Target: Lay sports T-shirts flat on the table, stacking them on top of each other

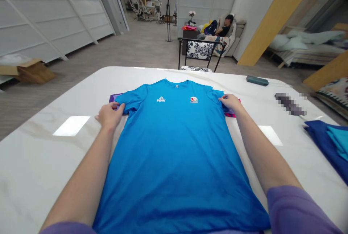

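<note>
A blue T-shirt (176,147) lies spread face up, its collar towards the far side of the white table (35,161). White logos mark its chest. Purple cloth (112,98) peeks out beneath the left sleeve, and pink and purple cloth (231,114) shows under the right one. My left hand (110,113) pinches the edge of the left sleeve. At the opposite side, my right hand (230,101) has its fingers closed on the right sleeve's edge.
A dark case (257,80) lies at the back right, with a pixelated object (290,104) nearer. Folded blue clothes (326,141) sit at the right edge. Behind the table stand a chair (199,50) and a tripod (168,16); a person (225,29) reclines beyond.
</note>
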A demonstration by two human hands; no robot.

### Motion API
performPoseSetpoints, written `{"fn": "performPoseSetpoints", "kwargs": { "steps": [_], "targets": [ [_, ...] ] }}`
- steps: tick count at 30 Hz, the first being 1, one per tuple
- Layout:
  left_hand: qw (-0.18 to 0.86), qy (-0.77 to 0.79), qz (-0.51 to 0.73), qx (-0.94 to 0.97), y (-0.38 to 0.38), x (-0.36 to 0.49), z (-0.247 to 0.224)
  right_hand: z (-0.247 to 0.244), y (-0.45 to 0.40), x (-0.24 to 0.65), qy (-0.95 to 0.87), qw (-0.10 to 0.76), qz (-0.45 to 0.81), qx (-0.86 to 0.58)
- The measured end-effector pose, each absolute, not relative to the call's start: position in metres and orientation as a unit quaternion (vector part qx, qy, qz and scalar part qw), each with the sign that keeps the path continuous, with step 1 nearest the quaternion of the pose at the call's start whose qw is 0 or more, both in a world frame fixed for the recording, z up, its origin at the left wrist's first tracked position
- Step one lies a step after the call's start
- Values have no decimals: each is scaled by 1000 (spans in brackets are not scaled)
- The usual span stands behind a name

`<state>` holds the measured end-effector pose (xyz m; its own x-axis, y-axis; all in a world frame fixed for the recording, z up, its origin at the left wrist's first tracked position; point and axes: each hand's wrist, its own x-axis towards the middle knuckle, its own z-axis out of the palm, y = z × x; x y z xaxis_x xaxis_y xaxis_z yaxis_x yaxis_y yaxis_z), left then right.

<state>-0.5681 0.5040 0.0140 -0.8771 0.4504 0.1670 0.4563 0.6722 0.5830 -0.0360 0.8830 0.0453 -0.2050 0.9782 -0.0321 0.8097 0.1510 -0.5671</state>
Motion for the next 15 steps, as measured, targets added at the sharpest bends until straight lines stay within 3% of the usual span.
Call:
{"fn": "performPoseSetpoints", "kwargs": {
  "steps": [5, 9, 15],
  "targets": [
    [0, -910, -349, -224, 499, -585, 10, 41, 880, -30, -698, 256, 275, -610],
    [-8, -908, -355, -221, 497, -590, 11, 40, 868, -26, -659, 300, 375, -579],
    [121, -860, -337, -362, 505, -560, 29, 34, 864, -30, -647, 317, 472, -507]
  ]
}}
